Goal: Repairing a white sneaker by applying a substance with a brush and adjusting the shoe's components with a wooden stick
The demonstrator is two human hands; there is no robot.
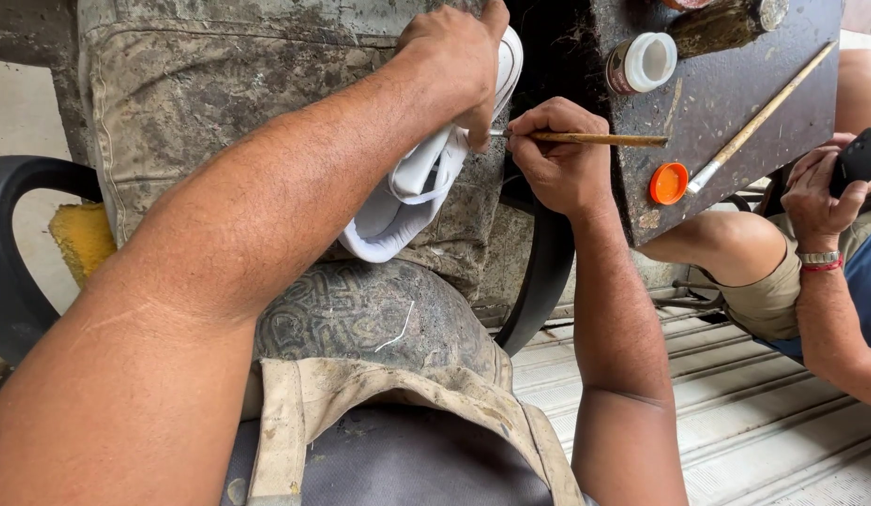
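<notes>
White shoe (pixel 412 183), centre top of frame, resting on stained apron over lap; likely light, upper soft, sole rim stiffer, best held round the heel. Left hand (pixel 454 56) clamped over its upper edge. Right hand (pixel 557 155) pinched on thin brush (pixel 595 139), tip at the shoe. Right of frame: dark bench (pixel 726 103), open jar (pixel 642 62), orange cap (pixel 669 183), spare brush (pixel 764 117).

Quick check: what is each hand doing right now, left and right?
Left hand: closed, gripping the white shoe.
Right hand: closed, holding a thin wooden-handled brush against the shoe.
</notes>
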